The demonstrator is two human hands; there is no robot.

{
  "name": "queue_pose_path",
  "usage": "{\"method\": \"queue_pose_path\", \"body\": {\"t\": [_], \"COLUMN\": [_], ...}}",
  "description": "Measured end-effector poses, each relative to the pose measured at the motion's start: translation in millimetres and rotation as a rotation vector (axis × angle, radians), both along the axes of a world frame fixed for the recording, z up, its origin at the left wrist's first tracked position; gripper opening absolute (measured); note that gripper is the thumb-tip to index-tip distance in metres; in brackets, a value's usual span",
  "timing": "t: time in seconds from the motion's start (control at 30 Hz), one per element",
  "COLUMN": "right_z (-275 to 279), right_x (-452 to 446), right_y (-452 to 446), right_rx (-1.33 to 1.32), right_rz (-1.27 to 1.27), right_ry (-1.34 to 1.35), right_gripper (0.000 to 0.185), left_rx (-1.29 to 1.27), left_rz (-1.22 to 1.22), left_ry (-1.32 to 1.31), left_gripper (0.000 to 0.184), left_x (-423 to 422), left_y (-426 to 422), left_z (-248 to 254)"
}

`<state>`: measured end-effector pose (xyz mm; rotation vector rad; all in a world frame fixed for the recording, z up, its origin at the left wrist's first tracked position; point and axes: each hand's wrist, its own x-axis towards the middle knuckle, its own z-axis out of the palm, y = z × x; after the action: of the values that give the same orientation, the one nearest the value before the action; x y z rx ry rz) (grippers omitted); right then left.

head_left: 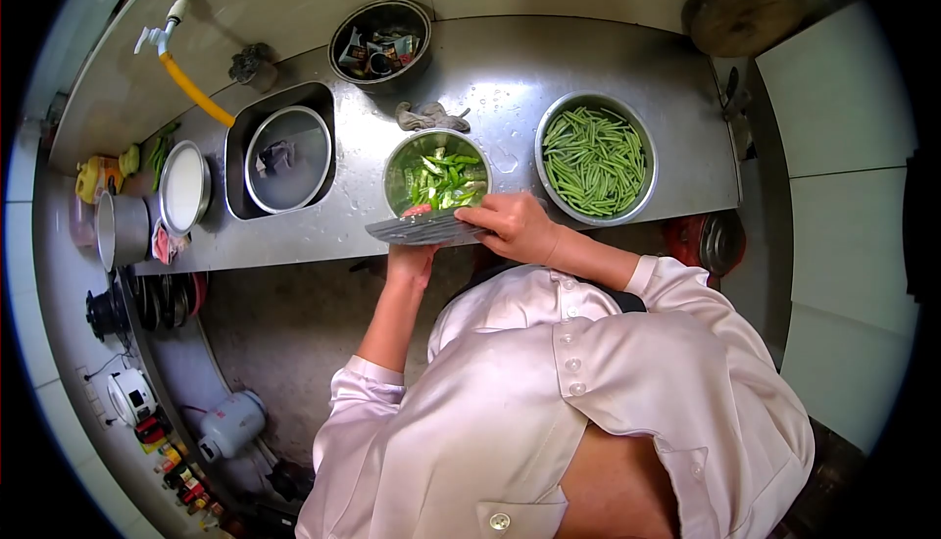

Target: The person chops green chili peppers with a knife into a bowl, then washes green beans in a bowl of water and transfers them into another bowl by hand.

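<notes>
Both my hands are at a dark grey, streaked flat board (426,229), tilted at the near rim of a steel bowl (390,178). My right hand (508,223) is closed on the board's right end. Below the board, my left hand (410,259) supports it, with fingertips showing over its far edge; the rest of that hand is hidden. Cut green pepper pieces (446,181) lie inside the bowl. To the right stands a larger steel basin (649,184) full of cut green beans (596,160).
On the steel counter (500,69) are a dark pot (423,20) holding packets and a crumpled grey cloth (431,118). Left are a sink (233,171) with a water-filled basin (321,152), a yellow hose (196,91), a white-filled bowl (184,188) and a pot (123,232).
</notes>
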<state>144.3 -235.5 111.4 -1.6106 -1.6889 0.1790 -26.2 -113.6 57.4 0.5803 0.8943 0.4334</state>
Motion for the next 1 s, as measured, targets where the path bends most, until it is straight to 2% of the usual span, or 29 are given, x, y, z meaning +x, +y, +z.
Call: {"method": "queue_pose_path", "body": {"t": [0.07, 0.37, 0.47, 0.57, 0.67, 0.7, 0.93, 1.0], "right_z": [1, -2, -5, -17, -29, -30, -12, -6], "right_x": [-2, -3, -3, 5, 17, 21, 4, 1], "right_y": [-1, -3, -4, -4, -4, -3, -3, -2], "right_rx": [0.013, 0.052, 0.034, 0.006, -0.075, -0.076, -0.007, 0.019], "right_rz": [-0.001, 0.023, 0.012, -0.055, -0.162, -0.189, -0.096, -0.069], "right_ry": [-0.054, -0.092, -0.134, -0.12, 0.055, 0.084, 0.12, 0.066], "right_gripper": [0.035, 0.044, 0.044, 0.039, 0.023, 0.018, 0.022, 0.028], "left_rx": [0.041, 0.065, -0.059, -0.07, 0.055, 0.064, 0.037, 0.017], "left_rz": [0.014, -0.03, -0.028, -0.012, -0.228, -0.195, -0.113, -0.097], "left_ry": [-0.061, -0.057, -0.047, 0.094, 0.028, 0.004, 0.086, 0.087], "left_gripper": [0.02, 0.02, 0.017, 0.015, 0.014, 0.013, 0.018, 0.019], "left_x": [-5, -8, -7, 8, -7, -6, 2, 5], "left_y": [-3, -7, -1, -5, 7, 6, 1, 0], "left_z": [-14, -11, -14, 34, 10, 14, 6, 6]}}
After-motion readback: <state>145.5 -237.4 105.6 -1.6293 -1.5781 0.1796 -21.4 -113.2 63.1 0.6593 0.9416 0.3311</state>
